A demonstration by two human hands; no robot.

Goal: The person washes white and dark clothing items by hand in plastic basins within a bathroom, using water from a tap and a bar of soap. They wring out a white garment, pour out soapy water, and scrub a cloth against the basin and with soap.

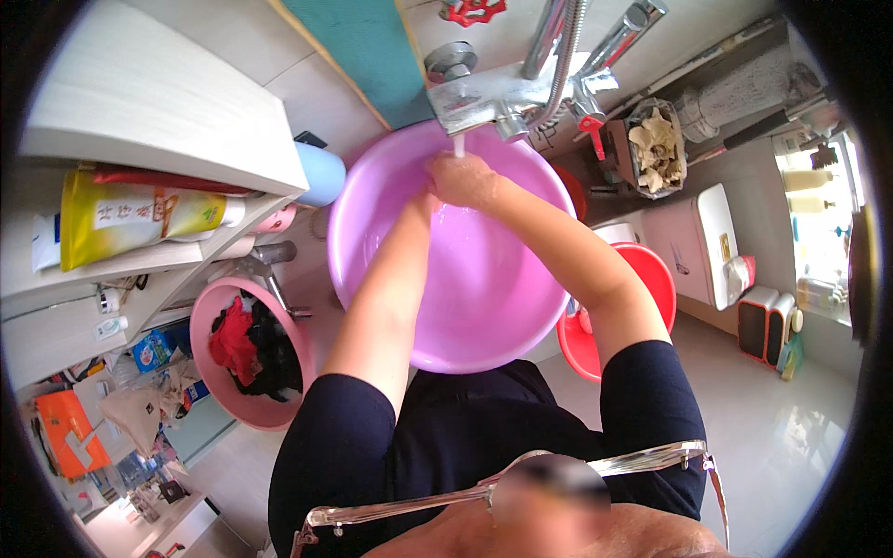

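Observation:
Water falls in a thin stream from the chrome faucet (481, 101) into a large purple plastic basin (502, 307). My right hand (466, 180) is beneath the stream, near the basin's back wall, its fingers bent over my left hand. Only a small part of my left hand (434, 198) shows; the right hand hides its fingers. The two hands touch, and whether anything lies between them cannot be seen. Wet highlights show on the basin's floor just in front of the hands.
A pink basin (202, 349) of red and black cloth stands at left, below a shelf with a yellow tube (150, 213). A light blue container (321, 174) adjoins the purple basin. Under my right arm is a red basin (659, 279). A red-handled valve (474, 10) is on the wall.

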